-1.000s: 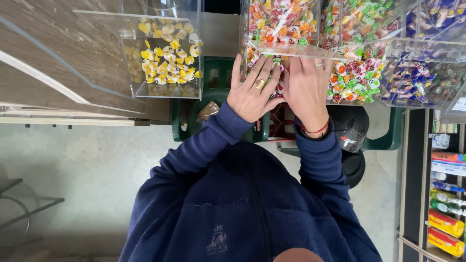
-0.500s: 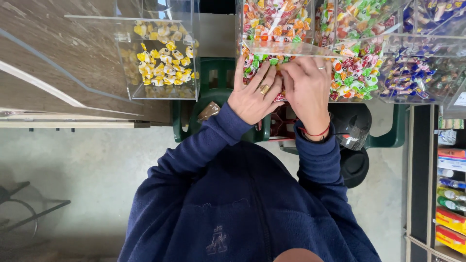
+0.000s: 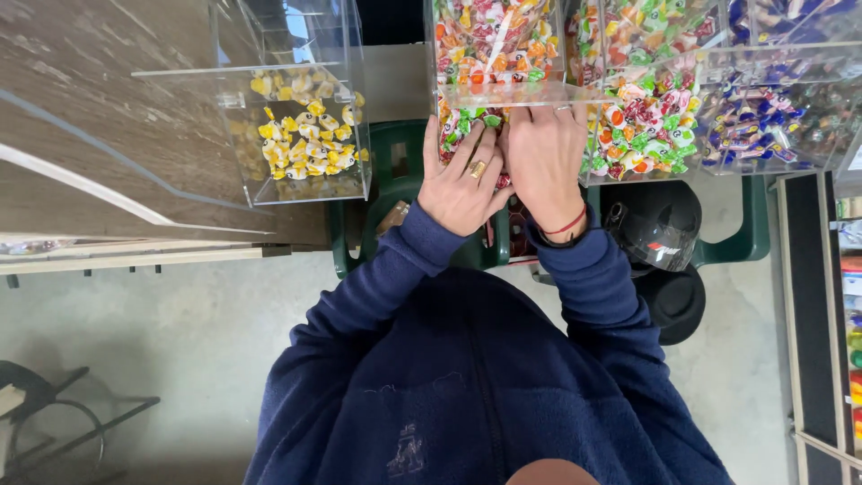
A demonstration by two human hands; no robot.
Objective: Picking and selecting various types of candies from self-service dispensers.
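Yellow-wrapped candies [image 3: 301, 135] left of the hands, red-green-orange wrapped candies [image 3: 492, 40] above them, blue wrapped candies [image 3: 750, 121] and shelved colourful packets [image 3: 853, 359] right.

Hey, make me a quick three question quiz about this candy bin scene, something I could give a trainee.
1. True or false: both hands press against the front of the clear bin of mixed wrapped candies.
2. Which hand wears the gold ring? A) left hand B) right hand
3. What colour are the candies in the separate clear bin off to the left of the hands?

Key:
1. True. Both lie flat against it, fingers pointing up.
2. A. The right one has a red cord bracelet at the wrist instead.
3. Yellow, with white.
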